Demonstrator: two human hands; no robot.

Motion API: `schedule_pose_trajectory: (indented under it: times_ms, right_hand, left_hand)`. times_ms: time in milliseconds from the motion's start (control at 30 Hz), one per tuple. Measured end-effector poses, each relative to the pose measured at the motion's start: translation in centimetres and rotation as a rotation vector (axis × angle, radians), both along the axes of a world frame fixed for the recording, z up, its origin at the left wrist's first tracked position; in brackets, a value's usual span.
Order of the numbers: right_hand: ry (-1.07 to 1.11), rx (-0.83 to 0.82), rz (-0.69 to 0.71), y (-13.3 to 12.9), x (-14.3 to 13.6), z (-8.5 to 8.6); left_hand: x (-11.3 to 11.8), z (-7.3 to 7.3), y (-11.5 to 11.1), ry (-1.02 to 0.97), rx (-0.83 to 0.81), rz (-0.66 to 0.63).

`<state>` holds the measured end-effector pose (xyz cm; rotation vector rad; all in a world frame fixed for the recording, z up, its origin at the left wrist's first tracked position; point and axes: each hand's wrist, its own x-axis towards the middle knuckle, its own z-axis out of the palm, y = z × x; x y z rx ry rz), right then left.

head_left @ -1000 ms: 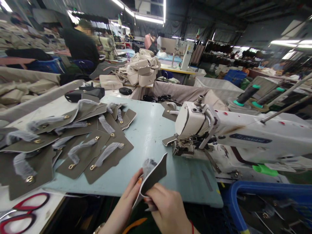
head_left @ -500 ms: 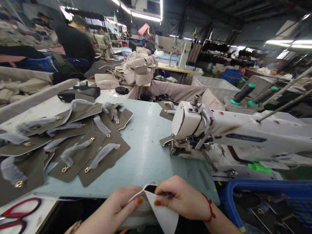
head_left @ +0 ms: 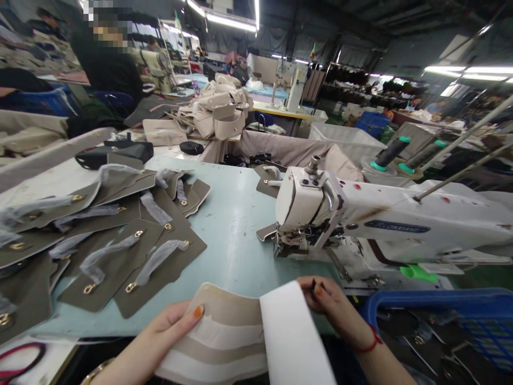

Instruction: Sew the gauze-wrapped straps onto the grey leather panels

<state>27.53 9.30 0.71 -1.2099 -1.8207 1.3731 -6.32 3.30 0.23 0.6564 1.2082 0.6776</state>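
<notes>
My left hand (head_left: 182, 326) grips the left edge of a flexible panel (head_left: 228, 334), thumb on top; its near face carries beige and white bands. A plain white flap (head_left: 294, 331) stands out from the panel's right side. My right hand (head_left: 331, 302) is closed beside the flap's upper right corner, with a small dark thing between the fingers that I cannot make out. Whether those fingers also touch the flap is unclear. Ahead lies the pale blue worktop (head_left: 236, 224), and right of it stands a white sewing machine (head_left: 360, 214).
Grey-brown bag pieces (head_left: 156, 267) with wrapped handles and gold buckles overlap on the left. Red-handled scissors (head_left: 24, 355) lie at the lower left. A blue basket (head_left: 444, 299) with similar pieces stands at the right. A person (head_left: 104, 64) sits at the far left.
The piece has been unfolded, so its banded face now shows with the white flap at its right. My hands have moved apart, the left leftward and the right rightward.
</notes>
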Motion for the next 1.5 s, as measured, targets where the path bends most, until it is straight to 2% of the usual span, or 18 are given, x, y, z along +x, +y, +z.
schedule_pose_trajectory:
  times_ms: [67, 133, 233, 300, 400, 500, 667, 833, 1033, 1500]
  right_hand:
    - [-0.053, 0.098, 0.07, -0.1, -2.2, -0.6]
    - [-0.131, 0.123, 0.187, -0.1, -3.9, -1.3]
    - [-0.174, 0.054, 0.346, -0.3, -4.7, -2.4]
    - [-0.136, -0.002, 0.381, -0.5, -4.3, -2.9]
    - [-0.056, -0.099, 0.381, -1.0, -3.6, -3.2]
    - [-0.024, -0.155, 0.38, -1.5, -3.3, -3.0]
    - [-0.018, -0.156, 0.427, -1.9, -3.6, -2.6]
    - [-0.033, -0.125, 0.449, -1.9, -3.7, -2.8]
    - [-0.047, -0.091, 0.45, -2.2, -3.6, -2.7]
    - [-0.054, -0.019, 0.442, -2.5, -3.3, -3.1]
  left_hand:
    - [0.9, 0.1, 0.2, -0.042, 0.0, 0.001]
    - [1.4, 0.3, 0.2, -0.053, -0.02, 0.014]
    - [1.4, 0.1, -0.1, -0.049, 0.012, -0.003]
    - [1.1, -0.4, -0.5, -0.035, 0.084, -0.03]
    - [0.8, -1.5, -1.3, 0.022, 0.131, -0.004]
    - [0.8, -2.0, -1.8, 0.096, 0.181, -0.053]
    - [1.3, -1.5, -1.6, 0.298, 0.322, -0.204]
    - [1.8, -0.5, -1.1, 0.405, 0.372, -0.228]
    - [2.6, 0.4, -0.9, 0.4, 0.444, -0.245]
    - [3.2, -0.1, -1.0, 0.342, 0.443, -0.218]
